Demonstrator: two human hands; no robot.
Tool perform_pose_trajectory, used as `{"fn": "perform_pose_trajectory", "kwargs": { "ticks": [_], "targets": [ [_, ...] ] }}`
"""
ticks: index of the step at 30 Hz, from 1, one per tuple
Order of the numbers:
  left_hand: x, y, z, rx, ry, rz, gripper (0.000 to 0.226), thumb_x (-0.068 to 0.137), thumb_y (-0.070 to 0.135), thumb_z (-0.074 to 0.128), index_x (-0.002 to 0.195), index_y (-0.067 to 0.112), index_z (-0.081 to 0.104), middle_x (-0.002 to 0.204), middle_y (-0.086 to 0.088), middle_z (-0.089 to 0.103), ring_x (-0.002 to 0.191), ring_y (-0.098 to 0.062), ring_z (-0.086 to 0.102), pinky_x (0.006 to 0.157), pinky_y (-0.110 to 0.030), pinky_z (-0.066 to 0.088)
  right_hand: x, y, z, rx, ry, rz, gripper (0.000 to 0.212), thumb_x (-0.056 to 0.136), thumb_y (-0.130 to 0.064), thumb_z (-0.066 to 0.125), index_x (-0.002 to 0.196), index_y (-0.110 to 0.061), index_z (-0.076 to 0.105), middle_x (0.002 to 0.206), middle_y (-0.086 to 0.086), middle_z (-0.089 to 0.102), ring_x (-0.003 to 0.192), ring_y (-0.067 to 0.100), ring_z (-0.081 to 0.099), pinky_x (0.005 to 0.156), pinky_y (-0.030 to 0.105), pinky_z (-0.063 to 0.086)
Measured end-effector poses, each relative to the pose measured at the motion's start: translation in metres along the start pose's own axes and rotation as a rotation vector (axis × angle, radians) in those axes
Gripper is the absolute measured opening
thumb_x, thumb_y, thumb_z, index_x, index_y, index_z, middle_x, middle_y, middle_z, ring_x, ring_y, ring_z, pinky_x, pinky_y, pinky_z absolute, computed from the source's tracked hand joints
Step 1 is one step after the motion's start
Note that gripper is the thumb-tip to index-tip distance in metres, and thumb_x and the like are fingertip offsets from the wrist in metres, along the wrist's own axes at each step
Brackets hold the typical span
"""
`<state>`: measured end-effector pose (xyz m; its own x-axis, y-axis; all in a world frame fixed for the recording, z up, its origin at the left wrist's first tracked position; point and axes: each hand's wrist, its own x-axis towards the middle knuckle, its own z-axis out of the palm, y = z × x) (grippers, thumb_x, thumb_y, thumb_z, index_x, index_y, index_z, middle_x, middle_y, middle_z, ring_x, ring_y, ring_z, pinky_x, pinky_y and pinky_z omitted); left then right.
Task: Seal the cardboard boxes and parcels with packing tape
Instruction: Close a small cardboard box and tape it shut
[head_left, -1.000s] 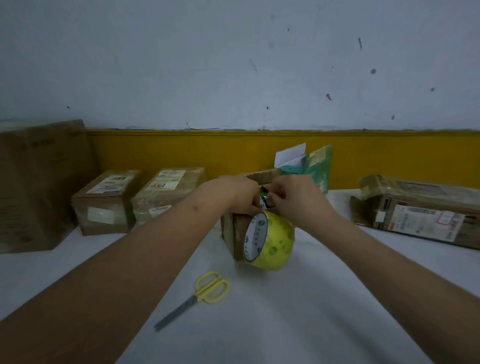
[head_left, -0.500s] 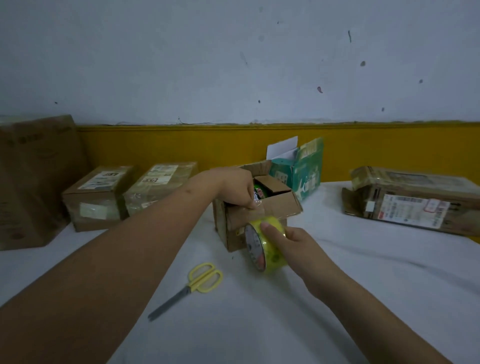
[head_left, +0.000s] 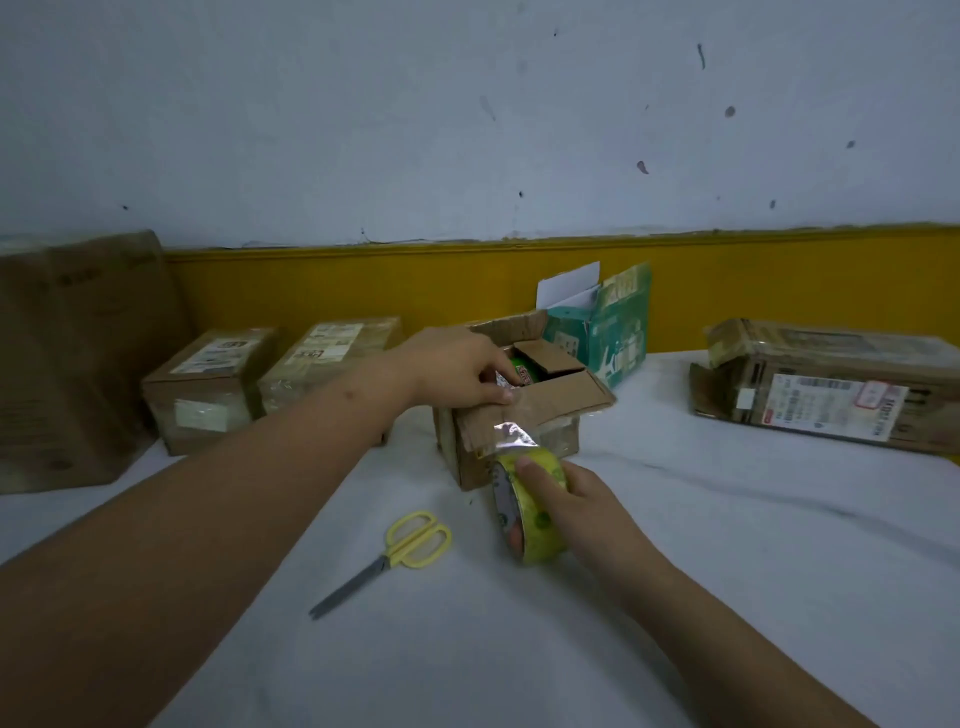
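Note:
A small brown cardboard box (head_left: 558, 402) stands mid-table with its top flaps partly open and green packets showing inside. My left hand (head_left: 457, 371) rests on the box's near top edge, fingertips pressing the end of a clear tape strip (head_left: 511, 434) onto the flap. My right hand (head_left: 571, 499) grips a yellow roll of packing tape (head_left: 524, 512) just in front of the box, low over the table. The strip runs from the roll up to the flap.
Yellow-handled scissors (head_left: 410, 543) lie on the white table left of the roll. Two taped parcels (head_left: 208, 384) (head_left: 327, 364) and a big brown box (head_left: 78, 358) stand at left. A green open carton (head_left: 608, 327) is behind; a long labelled parcel (head_left: 826, 389) lies at right.
My right hand left the box top, took the roll and pulled it down and toward me, drawing out a strip of tape. My left hand stayed on the flap.

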<state>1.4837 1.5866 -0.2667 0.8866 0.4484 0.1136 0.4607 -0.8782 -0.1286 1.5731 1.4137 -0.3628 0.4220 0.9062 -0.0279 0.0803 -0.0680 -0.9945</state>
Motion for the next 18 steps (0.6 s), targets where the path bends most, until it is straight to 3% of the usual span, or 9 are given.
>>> {"fn": "perform_pose_trajectory", "kwargs": {
  "ticks": [3,5,7,10,13,16,18],
  "targets": [
    [-0.02,0.002,0.005,0.193,0.116,0.186,0.05,0.093,0.045,0.037,0.14,0.039,0.053,0.117,0.008,0.07,0.094,-0.012,0.063,0.069,-0.032,0.051,0.001,0.003,0.0,-0.018,-0.016,-0.001,0.038,0.098,-0.038,0.053,0.102,-0.002,0.065,0.059,0.0,0.069,0.048,0.003,0.063,0.046,0.01,0.044],
    [-0.033,0.001,0.011,0.337,0.161,0.318,0.065,0.087,0.049,0.031,0.148,0.029,0.043,0.131,0.004,0.064,0.108,-0.014,0.059,0.078,-0.035,0.049,0.001,0.004,-0.001,-0.014,-0.026,0.006,0.04,0.098,-0.039,0.053,0.101,-0.002,0.066,0.06,0.001,0.07,0.05,0.005,0.064,0.048,0.011,0.044],
    [-0.041,-0.003,0.013,0.483,0.125,0.339,0.081,0.084,0.056,0.024,0.156,0.021,0.025,0.149,0.001,0.048,0.127,-0.017,0.047,0.09,-0.037,0.042,0.002,0.005,-0.001,-0.013,-0.035,0.003,0.039,0.099,-0.039,0.052,0.101,-0.002,0.067,0.059,0.001,0.07,0.049,0.005,0.064,0.048,0.011,0.045],
    [-0.044,-0.009,0.014,0.621,0.039,0.292,0.092,0.087,0.059,0.041,0.159,0.016,0.004,0.158,-0.001,0.033,0.136,-0.018,0.038,0.099,-0.038,0.037,0.003,0.007,-0.001,-0.028,-0.05,-0.012,0.038,0.099,-0.039,0.052,0.099,-0.004,0.068,0.057,-0.004,0.068,0.048,0.001,0.062,0.048,0.009,0.044],
    [-0.041,-0.007,0.027,0.717,0.168,0.273,0.094,0.088,0.061,0.051,0.158,0.012,0.01,0.147,-0.003,0.047,0.125,-0.022,0.049,0.093,-0.039,0.039,0.005,0.007,-0.001,-0.014,-0.058,-0.007,0.04,0.099,-0.038,0.052,0.099,-0.001,0.067,0.057,-0.002,0.069,0.049,0.004,0.063,0.048,0.012,0.046],
    [-0.034,0.0,0.053,0.733,0.345,0.266,0.077,0.09,0.044,0.063,0.152,0.008,0.033,0.12,-0.004,0.066,0.097,-0.024,0.063,0.081,-0.037,0.042,0.005,0.009,-0.002,-0.006,-0.069,-0.022,0.04,0.099,-0.038,0.052,0.095,0.0,0.066,0.055,0.0,0.068,0.048,0.006,0.063,0.049,0.014,0.049],
    [-0.032,0.004,0.061,0.672,0.434,0.264,0.069,0.08,0.032,0.075,0.14,0.006,0.052,0.098,-0.003,0.073,0.076,-0.023,0.068,0.072,-0.033,0.046,0.006,0.011,-0.004,-0.006,-0.055,-0.055,0.033,0.1,-0.036,0.051,0.084,-0.009,0.064,0.049,-0.007,0.063,0.044,-0.001,0.06,0.045,0.009,0.043]
  ]
}}
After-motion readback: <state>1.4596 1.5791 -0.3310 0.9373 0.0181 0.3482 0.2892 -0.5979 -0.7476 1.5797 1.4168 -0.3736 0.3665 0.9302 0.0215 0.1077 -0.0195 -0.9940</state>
